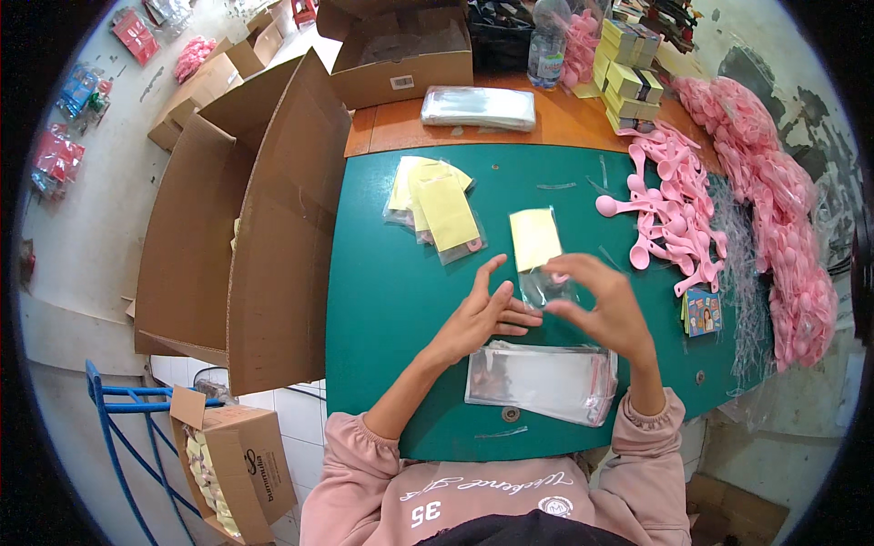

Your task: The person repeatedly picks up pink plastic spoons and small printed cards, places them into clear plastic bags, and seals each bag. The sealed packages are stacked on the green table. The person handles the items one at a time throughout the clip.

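Note:
A clear plastic bag [537,238] with a yellow card and a bit of pink in it lies in front of me on the green table. My left hand [482,318] is at the bag's lower left edge, fingers stretched and spread, holding nothing. On the other side, my right hand [601,300] curves over the bag's lower right part, thumb and fingers apart; they hide part of the pink piece. Whether its fingertips touch the plastic I cannot tell. Close to my body, below both hands, is a stack of clear empty bags [537,382].
Filled bags with yellow cards [446,214] lie at the far left of the table [391,364]. Pink spoons [669,214] are heaped at right beside small printed cards [703,312] and bagged spoons [792,227]. A large cardboard box [273,227] stands along the left edge.

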### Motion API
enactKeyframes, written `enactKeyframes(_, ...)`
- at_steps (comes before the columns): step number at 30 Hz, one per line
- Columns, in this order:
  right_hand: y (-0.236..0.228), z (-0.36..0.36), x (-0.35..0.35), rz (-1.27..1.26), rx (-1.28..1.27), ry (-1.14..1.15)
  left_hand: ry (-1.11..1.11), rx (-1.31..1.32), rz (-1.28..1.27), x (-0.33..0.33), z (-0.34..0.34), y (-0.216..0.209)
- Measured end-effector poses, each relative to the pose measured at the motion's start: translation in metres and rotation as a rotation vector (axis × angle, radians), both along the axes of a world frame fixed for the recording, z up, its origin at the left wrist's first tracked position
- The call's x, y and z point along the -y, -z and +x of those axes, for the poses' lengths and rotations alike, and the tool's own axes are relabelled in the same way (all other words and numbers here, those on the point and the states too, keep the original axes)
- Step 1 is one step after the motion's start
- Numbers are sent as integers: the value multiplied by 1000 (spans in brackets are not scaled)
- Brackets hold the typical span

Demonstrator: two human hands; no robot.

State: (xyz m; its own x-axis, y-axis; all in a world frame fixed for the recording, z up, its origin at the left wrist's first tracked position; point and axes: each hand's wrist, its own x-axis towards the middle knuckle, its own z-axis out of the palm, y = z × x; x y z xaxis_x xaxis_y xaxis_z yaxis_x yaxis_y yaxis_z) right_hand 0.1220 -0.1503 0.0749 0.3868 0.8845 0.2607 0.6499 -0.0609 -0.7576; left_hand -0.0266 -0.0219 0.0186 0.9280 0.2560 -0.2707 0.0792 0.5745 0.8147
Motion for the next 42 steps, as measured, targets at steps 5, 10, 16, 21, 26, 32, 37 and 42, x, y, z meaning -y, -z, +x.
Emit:
enactKeyframes(5,21,-14,1,-118,83,-170,15,-109,199,5,-4,7)
enactKeyframes(10,21,-12,5,-233,285,-157,44,-147,359,7,-5,3)
enactKeyframes(16,33,-8,6,-292,262,-237,22,-155,442,8,-6,1)
enactKeyframes(21,40,-6,2,-329,228,-298,-27,-142,459,10,-7,0)
enactKeyframes(26,48,-9,2,-237,260,-307,-27,-165,499,9,-7,-4)
enactKeyframes(32,38,-22,-1,-60,244,-302,8,-234,443,10,-7,-13)
enactKeyframes(37,31,-10,6,-173,368,-248,-28,-233,658,4,-11,-7)
enactKeyframes(42,54,-2,-1,-195,300,-274,-84,-155,689,7,-7,0)
